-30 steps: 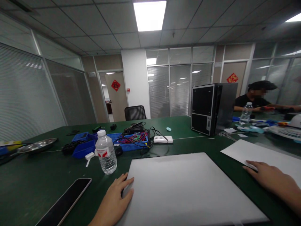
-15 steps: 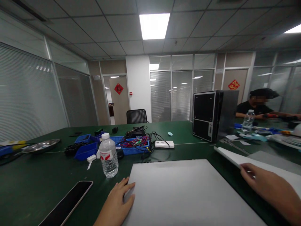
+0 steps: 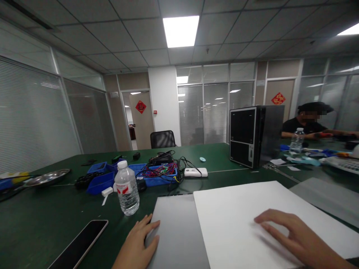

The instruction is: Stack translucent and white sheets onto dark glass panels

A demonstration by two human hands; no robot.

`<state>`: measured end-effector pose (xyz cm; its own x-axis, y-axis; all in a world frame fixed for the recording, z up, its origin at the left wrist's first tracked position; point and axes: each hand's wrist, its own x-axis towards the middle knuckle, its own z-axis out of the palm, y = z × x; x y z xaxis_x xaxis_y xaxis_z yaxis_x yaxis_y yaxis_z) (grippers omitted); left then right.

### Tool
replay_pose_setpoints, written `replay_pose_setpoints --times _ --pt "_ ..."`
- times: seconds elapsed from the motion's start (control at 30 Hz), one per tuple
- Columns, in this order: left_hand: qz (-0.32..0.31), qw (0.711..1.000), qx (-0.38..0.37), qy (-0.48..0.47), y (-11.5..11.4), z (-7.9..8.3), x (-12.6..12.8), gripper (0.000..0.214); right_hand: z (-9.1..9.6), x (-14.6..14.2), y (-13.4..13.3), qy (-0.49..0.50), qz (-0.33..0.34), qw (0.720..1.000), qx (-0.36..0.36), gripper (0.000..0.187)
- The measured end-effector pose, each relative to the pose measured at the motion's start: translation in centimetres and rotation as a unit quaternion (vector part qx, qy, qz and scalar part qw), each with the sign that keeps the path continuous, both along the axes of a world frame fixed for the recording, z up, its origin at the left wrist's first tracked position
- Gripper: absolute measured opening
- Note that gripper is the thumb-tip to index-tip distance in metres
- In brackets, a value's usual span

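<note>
White and smooth, a large sheet [image 3: 238, 224] lies at four o'clock from the middle of the view, its left part overlapping a flat grey board [image 3: 179, 239] at six. Both hands are open and well apart from each other. At seven o'clock the left hand [image 3: 137, 243] rests on the board's left edge, fingers spread, thumb on the grey surface. At four, the right hand [image 3: 293, 231] is over the white sheet, fingers loosely bent, thumb and forefinger slightly parted; I cannot tell whether the fingertips touch it.

Green counter [image 3: 33, 228] carries everything. At eight stands an upright clear bottle [image 3: 127, 192] with a red-and-white label, and nearer the lower edge lies a dark-screened phone [image 3: 80, 244]. A blue tray [image 3: 162, 181] heaped with coloured wires sits at seven, close to the middle, and a white device [image 3: 195, 172] at five. Toward three o'clock stands a black computer tower [image 3: 244, 138]; beyond it, at the same hour, a person [image 3: 298, 125] in a dark cap sits with arms reaching forward.
</note>
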<state>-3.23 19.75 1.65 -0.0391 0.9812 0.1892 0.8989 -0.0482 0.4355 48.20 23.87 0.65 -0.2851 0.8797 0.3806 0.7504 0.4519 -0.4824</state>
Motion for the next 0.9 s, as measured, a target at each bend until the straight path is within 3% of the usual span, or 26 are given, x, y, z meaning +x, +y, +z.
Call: replay_pose_setpoints --times 0.1,0.17,0.27,0.47,0.53,0.73,0.9 --pt "0.004 1.000 -0.017 0.023 0.2 -0.1 0.0 0.055 -1.7 4.4 2.9 -0.020 -0.128 0.991 -0.006 0.056" --pt "0.005 0.999 -0.029 0.038 0.3 -0.2 0.0 0.057 -2.5 6.6 4.1 -0.041 -0.175 0.983 -0.023 0.062" --pt "0.002 0.998 -0.031 0.046 0.3 -0.3 -0.1 0.057 -2.8 7.1 4.3 -0.056 -0.175 0.982 -0.040 0.064" --pt "0.001 1.000 -0.001 0.023 0.3 -0.4 -0.1 0.051 -1.9 2.0 2.1 -0.029 -0.106 0.992 -0.057 0.061" --pt "-0.002 1.000 -0.004 0.019 0.2 -0.3 0.0 0.052 -1.8 1.5 1.9 -0.020 -0.095 0.994 -0.058 0.062" --pt "0.000 0.999 -0.022 0.026 -0.5 0.4 0.6 0.056 -3.1 6.2 4.4 -0.024 -0.204 0.977 -0.047 0.059" --pt "0.006 0.999 -0.032 0.025 -0.7 0.9 1.0 0.056 -3.2 7.0 5.1 0.017 -0.177 0.978 -0.111 0.059"
